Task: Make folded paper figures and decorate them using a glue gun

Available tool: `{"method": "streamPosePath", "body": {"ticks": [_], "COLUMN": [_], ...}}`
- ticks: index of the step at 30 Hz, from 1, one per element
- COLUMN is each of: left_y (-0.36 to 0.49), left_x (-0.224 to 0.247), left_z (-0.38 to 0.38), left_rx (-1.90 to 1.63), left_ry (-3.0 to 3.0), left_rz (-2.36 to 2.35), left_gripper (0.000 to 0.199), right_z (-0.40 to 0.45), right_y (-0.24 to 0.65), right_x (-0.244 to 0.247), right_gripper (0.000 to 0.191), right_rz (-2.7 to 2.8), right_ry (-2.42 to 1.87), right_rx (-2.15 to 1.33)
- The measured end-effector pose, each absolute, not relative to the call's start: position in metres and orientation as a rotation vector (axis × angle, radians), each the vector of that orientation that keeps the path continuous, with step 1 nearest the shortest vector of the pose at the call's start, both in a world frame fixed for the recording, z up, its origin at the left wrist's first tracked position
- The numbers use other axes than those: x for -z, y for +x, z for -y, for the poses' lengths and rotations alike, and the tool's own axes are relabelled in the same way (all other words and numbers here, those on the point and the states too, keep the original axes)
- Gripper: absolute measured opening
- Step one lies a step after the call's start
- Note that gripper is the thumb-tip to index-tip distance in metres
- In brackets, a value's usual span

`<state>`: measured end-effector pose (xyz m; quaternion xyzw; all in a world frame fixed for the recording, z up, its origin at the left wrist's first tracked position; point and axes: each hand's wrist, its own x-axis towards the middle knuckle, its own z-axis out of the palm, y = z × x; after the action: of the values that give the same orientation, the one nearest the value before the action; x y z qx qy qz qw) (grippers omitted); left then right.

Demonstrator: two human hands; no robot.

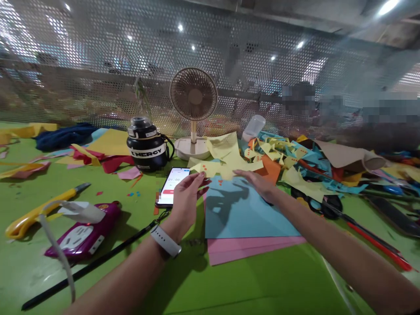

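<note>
A cut strip of pale yellow paper (226,169) with small orange pieces on it hangs over the blue sheet. My left hand (188,192) pinches its left end between thumb and fingers. My right hand (257,181) is at the strip's right part, fingers stretched out and touching or close to its lower edge. Under both hands lies a blue sheet (249,214) on top of pink sheets (256,247), and the hands cast shadows on it. Small orange bits (220,182) show just below the strip.
A lit phone (169,197), black bottle (147,146) and small fan (193,94) stand beyond my left hand. At left are a yellow cutter (42,210) and purple power strip (87,234). Paper scraps (295,153), tape rolls and a red-black tool (374,240) lie at right.
</note>
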<state>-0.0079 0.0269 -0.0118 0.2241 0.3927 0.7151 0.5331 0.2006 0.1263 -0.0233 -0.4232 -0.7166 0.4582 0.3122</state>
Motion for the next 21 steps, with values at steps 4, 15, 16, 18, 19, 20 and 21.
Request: {"method": "streamPosePath", "body": {"ticks": [4,15,16,18,19,20,21], "left_y": [-0.012,-0.005,-0.005,-0.005,-0.006,-0.006,-0.006], "left_x": [0.012,0.016,0.016,0.017,0.018,0.018,0.018], "left_z": [-0.028,-0.028,-0.028,-0.028,-0.028,-0.028,-0.028], "left_rx": [-1.735,-1.703,-1.699,-1.69,-1.687,-1.684,-1.681], "left_ry": [0.517,0.549,0.548,0.558,0.566,0.574,0.582], "left_rz": [-0.938,-0.987,-0.995,-1.006,-1.011,-1.017,-1.021], "left_gripper": [0.03,0.032,0.033,0.033,0.032,0.032,0.031], "right_z": [-0.103,-0.091,-0.094,-0.096,-0.097,-0.097,-0.096], "right_y": [0.23,0.219,0.213,0.202,0.198,0.194,0.191], "right_x": [0.017,0.018,0.02,0.024,0.025,0.026,0.027], "right_gripper": [0.048,0.051,0.052,0.054,0.054,0.054,0.053], "right_rz": [1.686,2.46,2.471,2.513,2.548,2.589,2.629], "right_ry": [-1.173,-1.447,-1.443,-1.436,-1.427,-1.416,-1.402], "right_rx": [-1.356,-0.559,-0.534,-0.464,-0.417,-0.359,-0.294]}}
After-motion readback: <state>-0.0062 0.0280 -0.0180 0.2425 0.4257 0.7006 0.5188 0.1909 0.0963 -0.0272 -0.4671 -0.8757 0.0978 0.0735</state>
